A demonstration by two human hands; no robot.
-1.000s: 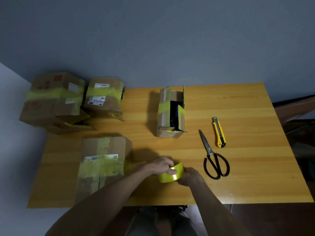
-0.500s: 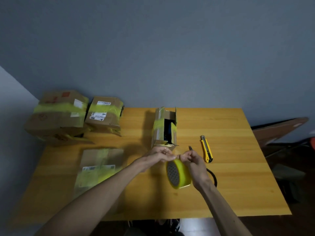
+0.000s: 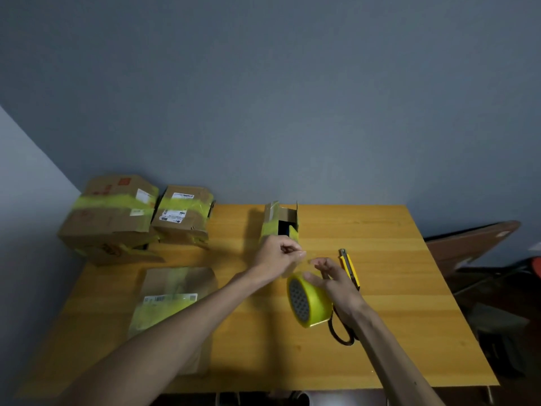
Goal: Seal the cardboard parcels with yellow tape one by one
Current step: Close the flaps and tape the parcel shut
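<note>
Left fingers point(image 3: 290, 249) tight on tape end point(image 3: 306, 261).

Above the yellow wooden table point(image 3: 409, 317), the right hand point(image 3: 336, 284) grips a round roll of yellow tape point(image 3: 310, 303) held on edge. The left hand point(image 3: 278, 257) pinches its peeled strip, just near of a narrow open cardboard box point(image 3: 278, 221). A yellow utility knife point(image 3: 349, 268) and black-handled scissors point(image 3: 342, 342) lie partly hidden behind the right hand.
</note>
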